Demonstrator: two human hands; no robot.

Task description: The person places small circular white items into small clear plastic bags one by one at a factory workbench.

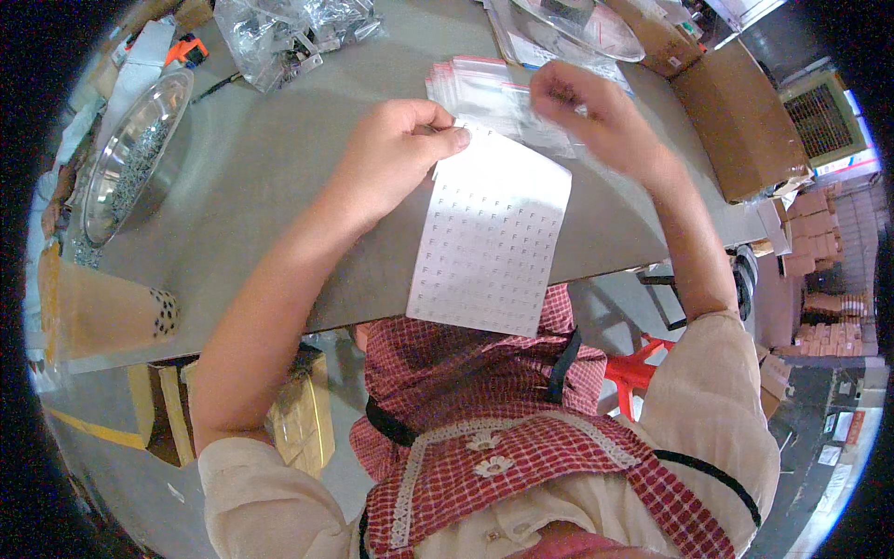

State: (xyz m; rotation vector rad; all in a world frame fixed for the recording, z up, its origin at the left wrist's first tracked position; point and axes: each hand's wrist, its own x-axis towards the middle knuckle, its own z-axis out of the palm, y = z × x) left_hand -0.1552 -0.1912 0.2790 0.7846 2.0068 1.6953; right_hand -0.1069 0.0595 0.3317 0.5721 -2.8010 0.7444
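My left hand (407, 144) pinches the top edge of a white label sheet (489, 247) between thumb and fingers. Rows of small printed marks cover the sheet, which hangs over the table's front edge. Behind it lies a stack of clear zip bags (480, 88) with red-edged tops. Just right of those bags, my right hand (587, 112) is raised with its fingers curled together. It is blurred, and whatever its fingertips may hold is too small to make out.
On the grey table (270, 140) stand a metal bowl (140, 154) of small metal parts and a lidded drink cup (107, 312) at left. A clear plastic bag (289, 37) lies behind. At back right are another bowl (596, 33) and a cardboard box (740, 121). A red stool (638, 368) is below.
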